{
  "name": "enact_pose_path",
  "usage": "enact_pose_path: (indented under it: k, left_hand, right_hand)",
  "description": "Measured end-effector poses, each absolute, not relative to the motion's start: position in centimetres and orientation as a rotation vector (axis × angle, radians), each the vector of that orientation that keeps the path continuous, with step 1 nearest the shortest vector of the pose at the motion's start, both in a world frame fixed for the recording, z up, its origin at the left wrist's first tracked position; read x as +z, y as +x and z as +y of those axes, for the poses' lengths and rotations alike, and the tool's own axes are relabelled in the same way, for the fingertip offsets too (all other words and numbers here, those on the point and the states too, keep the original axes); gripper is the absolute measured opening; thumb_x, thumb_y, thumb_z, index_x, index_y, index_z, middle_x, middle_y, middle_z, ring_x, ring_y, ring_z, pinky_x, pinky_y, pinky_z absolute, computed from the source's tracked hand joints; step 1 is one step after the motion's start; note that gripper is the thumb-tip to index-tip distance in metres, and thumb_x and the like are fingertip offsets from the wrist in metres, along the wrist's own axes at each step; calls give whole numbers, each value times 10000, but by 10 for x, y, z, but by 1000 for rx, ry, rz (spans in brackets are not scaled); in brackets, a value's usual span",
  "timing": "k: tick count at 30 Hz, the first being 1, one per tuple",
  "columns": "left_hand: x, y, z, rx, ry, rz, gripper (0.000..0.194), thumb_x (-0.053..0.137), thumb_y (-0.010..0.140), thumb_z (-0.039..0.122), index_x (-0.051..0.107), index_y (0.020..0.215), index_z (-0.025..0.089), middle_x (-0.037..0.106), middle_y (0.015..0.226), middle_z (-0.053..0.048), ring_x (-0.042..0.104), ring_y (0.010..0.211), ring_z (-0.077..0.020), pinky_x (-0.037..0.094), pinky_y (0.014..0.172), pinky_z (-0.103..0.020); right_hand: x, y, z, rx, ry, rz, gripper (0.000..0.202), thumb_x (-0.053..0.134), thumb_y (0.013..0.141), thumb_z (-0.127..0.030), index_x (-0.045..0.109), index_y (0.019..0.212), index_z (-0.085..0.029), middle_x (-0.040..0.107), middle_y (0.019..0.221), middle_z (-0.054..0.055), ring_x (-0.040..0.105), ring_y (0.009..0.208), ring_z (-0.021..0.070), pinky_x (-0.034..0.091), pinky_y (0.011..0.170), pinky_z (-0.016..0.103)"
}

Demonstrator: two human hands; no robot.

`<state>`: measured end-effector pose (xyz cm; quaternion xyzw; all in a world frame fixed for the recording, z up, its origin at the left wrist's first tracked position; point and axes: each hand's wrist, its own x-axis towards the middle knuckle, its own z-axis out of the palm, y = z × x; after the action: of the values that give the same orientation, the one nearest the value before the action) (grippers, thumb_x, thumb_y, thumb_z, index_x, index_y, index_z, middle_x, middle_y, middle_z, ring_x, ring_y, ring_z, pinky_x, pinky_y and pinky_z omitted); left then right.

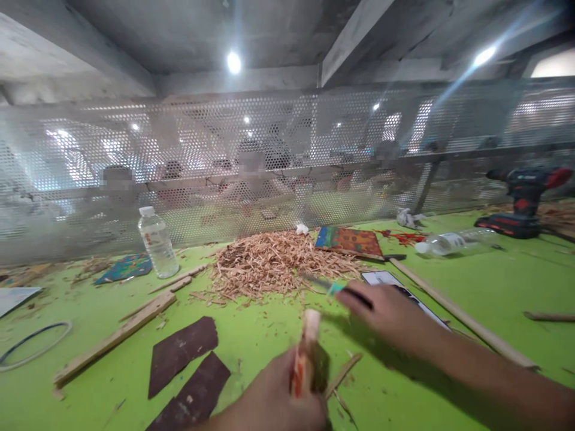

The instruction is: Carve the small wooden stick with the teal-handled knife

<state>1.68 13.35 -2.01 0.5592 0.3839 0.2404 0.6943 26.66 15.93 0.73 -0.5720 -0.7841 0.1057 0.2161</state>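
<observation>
Low in the middle, my left hand (278, 389) is closed around a short piece of wood (311, 326), pale at its upper end and reddish along one side. My right hand (386, 308) grips a knife (336, 289) with a green and black handle, its thin blade blurred and pointing left. Knife and wood are apart. Beyond the blade lies a heap of wood shavings (269, 263). A phone-like flat object (386, 277) is partly hidden under my right forearm. Near my left wrist are dark brown sandpaper sheets (184, 353).
On the green table (251, 335) stand a water bottle (157, 242) and a cordless drill (521, 200). A clear bottle (462, 240) lies on its side. Wooden strips (117, 338) lie left, a long rod (462, 311) right. A perforated screen (202, 173) closes the back, people behind it.
</observation>
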Motion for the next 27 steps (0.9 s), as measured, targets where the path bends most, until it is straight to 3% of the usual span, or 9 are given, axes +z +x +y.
enact_pose_path:
  k: [5, 8, 11, 17, 19, 23, 27]
  left_hand:
    - [-20, 24, 134, 671, 997, 671, 261, 705, 654, 163, 459, 707, 230, 386, 550, 102, 333, 474, -67, 315, 519, -232]
    - [-18, 28, 132, 706, 890, 535, 289, 835, 699, 250, 593, 842, 186, 544, 675, 44, 509, 596, -105, 457, 701, -279]
    - [-18, 25, 131, 760, 867, 501, 466, 926, 696, 402, 670, 992, 148, 639, 837, -21, 599, 795, -147, 466, 891, -304]
    - [-23, 21, 133, 740, 864, 561, 540, 969, 599, 510, 667, 881, 161, 589, 727, 20, 513, 674, -103, 428, 692, -235]
    - [-22, 21, 133, 744, 942, 578, 530, 955, 619, 524, 674, 863, 146, 590, 726, 12, 491, 660, -93, 401, 651, -217]
    - [-22, 23, 134, 765, 971, 607, 523, 908, 699, 489, 656, 1016, 157, 611, 748, 18, 471, 571, -72, 402, 594, -219]
    - [-26, 23, 136, 684, 989, 750, 336, 771, 810, 440, 546, 924, 217, 427, 489, 122, 286, 367, -55, 261, 440, -211]
  right_hand:
    - [16, 277, 161, 165, -1549, -2012, 539, 324, 1041, -666, 560, 832, -229, 577, 606, 5, 548, 546, 187, 331, 535, 299]
    - [12, 263, 150, 265, -1478, -2181, 517, 353, 1048, -638, 556, 818, -222, 587, 647, 6, 553, 587, 181, 338, 563, 292]
    - [8, 247, 140, 401, -1367, -2375, 484, 400, 1036, -625, 581, 857, -212, 643, 734, 27, 565, 631, 177, 333, 585, 286]
    - [1, 230, 124, 505, -1152, -2561, 406, 443, 1023, -575, 567, 876, -217, 663, 766, 28, 558, 641, 169, 309, 586, 291]
    - [1, 231, 125, 505, -1209, -2501, 416, 405, 1043, -569, 568, 895, -215, 668, 773, 32, 568, 648, 177, 309, 590, 294]
    - [5, 239, 134, 419, -1352, -2386, 495, 314, 1071, -596, 561, 880, -212, 655, 772, 36, 558, 649, 182, 309, 599, 294]
    - [3, 238, 138, 334, -1369, -2377, 534, 288, 1070, -623, 574, 889, -210, 668, 793, 43, 581, 663, 190, 317, 599, 291]
